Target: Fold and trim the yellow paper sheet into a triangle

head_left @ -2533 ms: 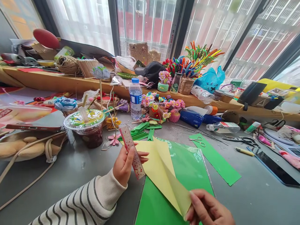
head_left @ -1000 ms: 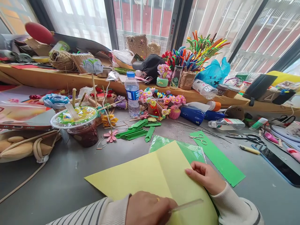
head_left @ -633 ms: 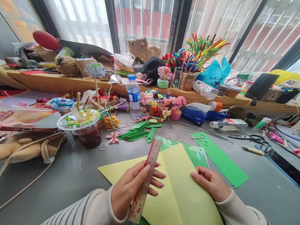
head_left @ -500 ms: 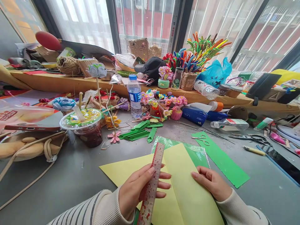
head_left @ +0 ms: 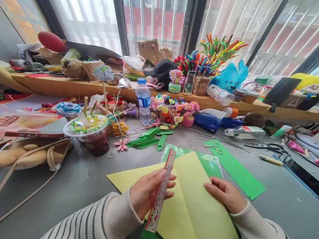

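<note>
Cream sleeves [head_left: 122,212] reach in from lower left and lower right, the left hand [head_left: 147,191] raised, palm inward, over yellow paper [head_left: 199,196], the right hand [head_left: 225,194] low at its right edge. Left thumb and fingers close on a slanted, red-edged ruler [head_left: 161,192], fingertips projecting past it; the right thumb and curled fingers pinch the paper, which is creased down its length and lies over a green sheet [head_left: 213,170].

We looked forward and down from the wearer's head, close over the left hand [head_left: 142,196] and right hand [head_left: 228,195] this side of the water bottle [head_left: 144,102], facing the window [head_left: 155,25] beyond it.
</note>
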Motion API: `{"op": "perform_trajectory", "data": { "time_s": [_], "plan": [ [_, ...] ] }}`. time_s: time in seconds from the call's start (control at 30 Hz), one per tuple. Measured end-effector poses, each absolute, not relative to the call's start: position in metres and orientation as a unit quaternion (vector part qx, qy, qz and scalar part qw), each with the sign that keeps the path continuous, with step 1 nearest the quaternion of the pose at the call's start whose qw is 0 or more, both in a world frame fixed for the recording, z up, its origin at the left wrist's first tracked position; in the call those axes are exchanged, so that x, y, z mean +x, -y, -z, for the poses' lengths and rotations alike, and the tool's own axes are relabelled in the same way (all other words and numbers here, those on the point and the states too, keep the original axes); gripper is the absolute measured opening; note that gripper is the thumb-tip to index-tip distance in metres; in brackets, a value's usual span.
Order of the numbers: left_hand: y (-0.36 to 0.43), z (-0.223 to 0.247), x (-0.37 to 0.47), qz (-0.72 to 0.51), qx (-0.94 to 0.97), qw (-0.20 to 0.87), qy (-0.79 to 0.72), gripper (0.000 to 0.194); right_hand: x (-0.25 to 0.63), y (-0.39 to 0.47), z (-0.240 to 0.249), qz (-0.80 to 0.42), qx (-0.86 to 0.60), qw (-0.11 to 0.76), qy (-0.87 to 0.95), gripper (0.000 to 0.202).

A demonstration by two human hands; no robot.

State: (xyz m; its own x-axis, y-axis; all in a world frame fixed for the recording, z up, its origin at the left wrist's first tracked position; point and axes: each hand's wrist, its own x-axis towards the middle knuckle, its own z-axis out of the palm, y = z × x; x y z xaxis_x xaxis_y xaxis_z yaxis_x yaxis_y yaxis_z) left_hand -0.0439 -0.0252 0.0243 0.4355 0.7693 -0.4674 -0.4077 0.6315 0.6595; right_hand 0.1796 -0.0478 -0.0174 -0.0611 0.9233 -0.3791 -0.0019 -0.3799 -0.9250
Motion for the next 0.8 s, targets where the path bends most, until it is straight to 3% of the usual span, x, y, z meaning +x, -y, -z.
{"op": "perform_trajectory", "data": {
  "time_s": [0.47,0.53,0.7,0.8],
  "plan": [
    [0.009,-0.033,-0.057,-0.29,0.529,0.661,-0.447,0.017,0.183,0.049,0.02,-0.623,-0.543,0.394,0.402,0.031],
    [0.008,-0.04,-0.06,-0.326,0.661,0.538,-0.41,0.018,0.183,0.048,0.019,-0.625,-0.543,0.391,0.402,0.031],
    [0.006,-0.031,-0.064,-0.41,0.866,0.057,-0.28,0.026,0.184,0.048,0.015,-0.647,-0.531,0.367,0.407,0.03],
    [0.01,-0.001,-0.058,-0.341,0.908,0.002,-0.243,0.03,0.184,0.048,0.016,-0.631,-0.54,0.381,0.405,0.031]
  ]
}}
